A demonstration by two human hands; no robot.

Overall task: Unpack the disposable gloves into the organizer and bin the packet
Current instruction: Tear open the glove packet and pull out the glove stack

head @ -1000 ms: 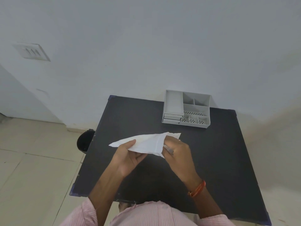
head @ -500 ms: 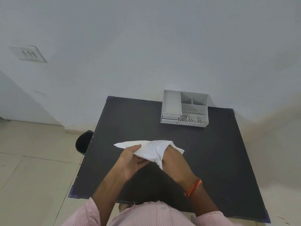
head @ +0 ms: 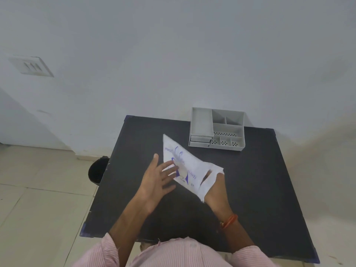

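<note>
A white plastic glove packet (head: 185, 160) with blue print is lifted over the middle of the black table (head: 260, 180), its far corner pointing up and left. My right hand (head: 215, 191) is pushed into the packet's open end, so its fingers are hidden. My left hand (head: 156, 180) is open with fingers spread, the fingertips against the packet's printed side. No gloves show outside the packet. The grey organizer (head: 201, 122) stands at the table's far edge, its compartments holding nothing I can see.
A black bin (head: 98, 170) sits on the tiled floor beside the table's left edge. A white wall rises right behind the table, with a switch plate (head: 31, 66) at the left. An orange bangle (head: 229, 221) circles my right wrist.
My left hand let go of the packet and opened flat against it. The packet swung up to show its printed face, with my right hand still inside it.
</note>
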